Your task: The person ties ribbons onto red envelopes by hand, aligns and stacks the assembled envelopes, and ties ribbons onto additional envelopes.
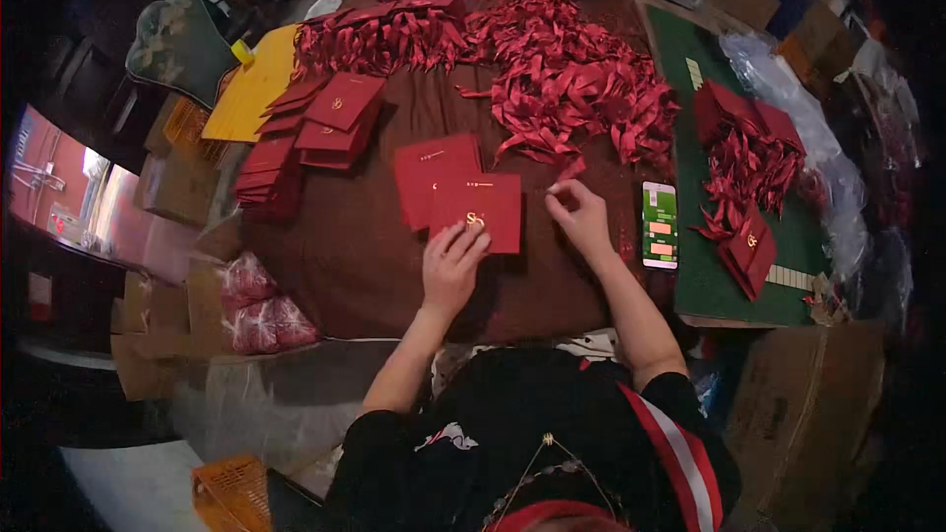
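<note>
A square red card (498,202) with a gold emblem and a line of small gold print lies in front of me on the brown cloth. My left hand (453,261) rests on its lower left part, fingers spread over the surface. Under and behind it, more red cards (419,172) are stacked askew. To the right, my right hand (581,222) has thumb and forefinger pinched together at the end of a red ribbon (569,173). That ribbon lies at the near edge of a large heap of red ribbons (591,89).
Red cards (340,103) stand piled at the left, beside a yellow board (251,89). A lit phone (659,225) lies right of my right hand. Farther right, a green board (680,49) bears ribboned red cards (749,251). Plastic-wrapped red bundles (266,320) sit at the lower left.
</note>
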A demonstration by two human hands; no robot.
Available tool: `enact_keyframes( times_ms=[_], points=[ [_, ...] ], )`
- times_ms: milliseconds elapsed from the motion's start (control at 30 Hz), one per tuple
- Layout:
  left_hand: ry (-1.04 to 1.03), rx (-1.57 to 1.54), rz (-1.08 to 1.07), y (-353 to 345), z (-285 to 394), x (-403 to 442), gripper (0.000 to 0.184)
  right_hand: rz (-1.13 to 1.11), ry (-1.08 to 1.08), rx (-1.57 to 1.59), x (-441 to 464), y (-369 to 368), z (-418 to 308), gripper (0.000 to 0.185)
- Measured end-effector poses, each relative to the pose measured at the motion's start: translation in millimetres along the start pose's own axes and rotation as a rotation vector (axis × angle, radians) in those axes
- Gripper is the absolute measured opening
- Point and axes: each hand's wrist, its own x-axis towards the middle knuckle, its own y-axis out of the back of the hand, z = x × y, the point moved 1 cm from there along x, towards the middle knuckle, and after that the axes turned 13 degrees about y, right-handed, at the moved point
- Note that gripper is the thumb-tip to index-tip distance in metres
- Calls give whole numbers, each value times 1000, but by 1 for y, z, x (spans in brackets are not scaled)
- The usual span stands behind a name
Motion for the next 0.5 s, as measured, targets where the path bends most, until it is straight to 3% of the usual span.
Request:
enact_keyframes(
  times_ms=[100, 200, 267, 367, 400, 467, 500],
  points=[
    [-198, -243, -218, -3, 23, -9, 32, 92, -162, 98, -19, 30, -24, 13],
    [-298, -417, -375, -21, 26, -12, 38, 61, 136, -48, -36, 51, -31, 16],
    [-220, -343, -452, -28, 17, -7, 41, -56, 73, -72, -44, 54, -41, 17],
    [-95, -76, -332, -17, 9, 6, 46, -116, 92, -23, -61, 37, -11, 15],
    [28, -99, -245, -9, 16, 13, 40, -184, -85, -75, -65, 38, -8, 17],
    [393, -228, -153, -15, 21, 3, 31, -128, -185, -73, -67, 34, -8, 19],
    [523, -274, -219, -13, 30, 6, 36, -122, -155, -120, -67, 29, -11, 19]
  ],
)
